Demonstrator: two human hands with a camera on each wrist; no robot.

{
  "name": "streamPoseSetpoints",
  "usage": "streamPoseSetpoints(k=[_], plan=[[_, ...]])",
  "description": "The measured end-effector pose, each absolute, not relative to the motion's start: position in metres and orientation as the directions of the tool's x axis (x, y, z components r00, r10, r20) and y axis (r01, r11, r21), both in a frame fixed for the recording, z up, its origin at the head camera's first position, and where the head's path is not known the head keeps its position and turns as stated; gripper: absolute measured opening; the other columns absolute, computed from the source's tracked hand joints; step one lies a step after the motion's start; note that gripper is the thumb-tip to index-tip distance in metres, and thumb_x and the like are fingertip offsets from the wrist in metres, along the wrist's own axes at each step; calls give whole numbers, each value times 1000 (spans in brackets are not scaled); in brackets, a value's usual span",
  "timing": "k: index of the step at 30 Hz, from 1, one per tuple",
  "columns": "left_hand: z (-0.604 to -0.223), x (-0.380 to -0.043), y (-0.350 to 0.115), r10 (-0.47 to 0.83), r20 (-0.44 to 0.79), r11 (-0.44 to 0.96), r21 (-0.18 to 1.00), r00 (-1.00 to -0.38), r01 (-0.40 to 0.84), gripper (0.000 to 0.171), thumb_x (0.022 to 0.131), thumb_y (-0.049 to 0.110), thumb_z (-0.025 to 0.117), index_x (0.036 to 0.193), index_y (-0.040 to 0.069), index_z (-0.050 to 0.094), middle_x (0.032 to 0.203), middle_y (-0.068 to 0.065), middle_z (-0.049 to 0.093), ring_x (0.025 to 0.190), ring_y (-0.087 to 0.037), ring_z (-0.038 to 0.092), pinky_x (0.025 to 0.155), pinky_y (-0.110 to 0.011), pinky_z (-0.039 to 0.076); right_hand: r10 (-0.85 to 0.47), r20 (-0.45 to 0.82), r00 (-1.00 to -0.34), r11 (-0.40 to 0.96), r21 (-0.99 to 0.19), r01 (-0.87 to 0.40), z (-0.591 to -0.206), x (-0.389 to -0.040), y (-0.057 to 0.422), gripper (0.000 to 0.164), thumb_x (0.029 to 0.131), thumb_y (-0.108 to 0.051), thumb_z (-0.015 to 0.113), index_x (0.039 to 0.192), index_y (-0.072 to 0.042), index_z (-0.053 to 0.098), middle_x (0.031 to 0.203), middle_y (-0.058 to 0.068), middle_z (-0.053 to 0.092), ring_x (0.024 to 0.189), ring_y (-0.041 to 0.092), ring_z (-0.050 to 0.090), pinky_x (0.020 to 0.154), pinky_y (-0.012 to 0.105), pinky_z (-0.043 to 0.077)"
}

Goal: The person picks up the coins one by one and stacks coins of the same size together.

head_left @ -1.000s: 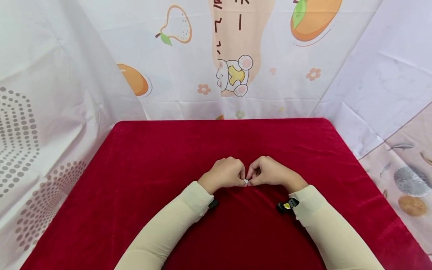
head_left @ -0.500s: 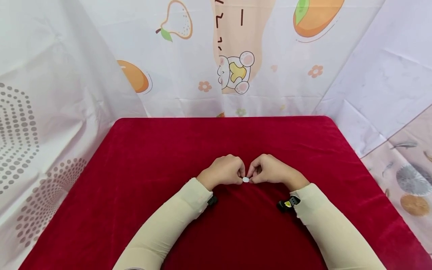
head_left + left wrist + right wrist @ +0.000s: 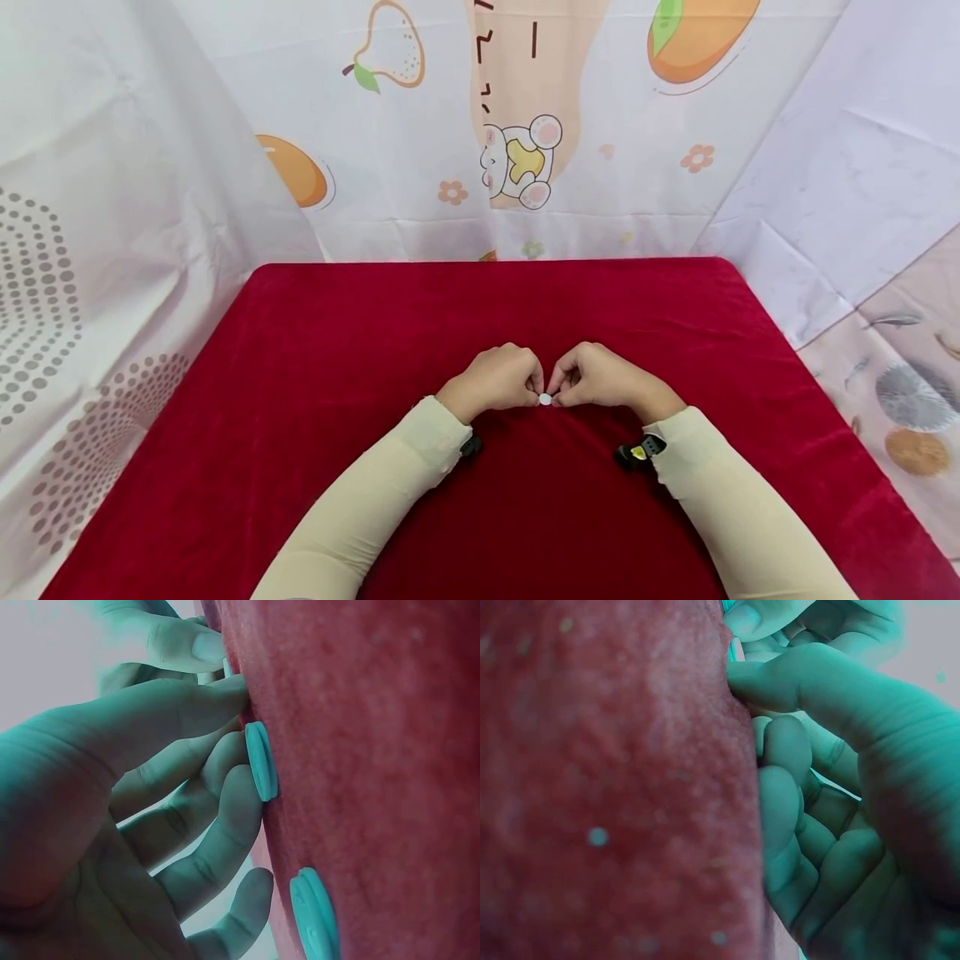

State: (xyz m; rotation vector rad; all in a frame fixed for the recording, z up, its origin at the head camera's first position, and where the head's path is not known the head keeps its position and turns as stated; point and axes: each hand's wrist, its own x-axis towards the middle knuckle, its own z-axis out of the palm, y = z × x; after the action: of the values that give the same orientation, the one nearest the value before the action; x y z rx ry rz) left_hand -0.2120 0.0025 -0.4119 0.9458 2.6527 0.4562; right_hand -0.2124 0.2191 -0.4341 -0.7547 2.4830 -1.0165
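A small white round disc (image 3: 545, 399) sits between my two hands, low over the red cloth. My left hand (image 3: 497, 379) pinches its left edge with thumb and fingertips. From the other side my right hand (image 3: 600, 379) pinches the right edge, fingers curled. In the left wrist view, two more discs, a nearer one (image 3: 261, 761) and a farther one (image 3: 315, 915), stand out from the cloth beside my left fingers; the head view hides them behind that hand. Only a sliver of the disc (image 3: 735, 650) shows past my right thumb in the right wrist view.
A red velvet cloth (image 3: 390, 325) covers the table, slightly creased near the hands. White printed curtains (image 3: 420, 167) hang behind it and along both sides. Black wrist-camera straps (image 3: 649, 448) sit at the cuffs of the cream sleeves (image 3: 397, 475).
The disc, mostly covered and seen as a small sliver a second ago, now shows its round face between the fingertips. Both hands have stayed in nearly the same spot.
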Motion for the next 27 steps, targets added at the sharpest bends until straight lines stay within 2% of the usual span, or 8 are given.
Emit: streamPoseSetpoints(k=[20,27], plan=[[-417,-214,5,653,-141,731,373,-744,572,12,88,21,81,80,30,79,72,19,67,67,-4,61,62,-25,50,-599,-125,-791,612,-708,-351,-436,-213,221,19,80,-7,78,84,-26,79,69,-7,70,64,10,62,60,25,52],[-414,-214,2,649,-152,737,371,-746,565,9,88,19,80,85,28,79,77,19,68,70,-2,61,64,-25,51,-609,-129,-782,609,-708,-358,-434,-213,222,19,82,-7,77,87,-25,79,71,-7,69,64,10,61,61,24,52]])
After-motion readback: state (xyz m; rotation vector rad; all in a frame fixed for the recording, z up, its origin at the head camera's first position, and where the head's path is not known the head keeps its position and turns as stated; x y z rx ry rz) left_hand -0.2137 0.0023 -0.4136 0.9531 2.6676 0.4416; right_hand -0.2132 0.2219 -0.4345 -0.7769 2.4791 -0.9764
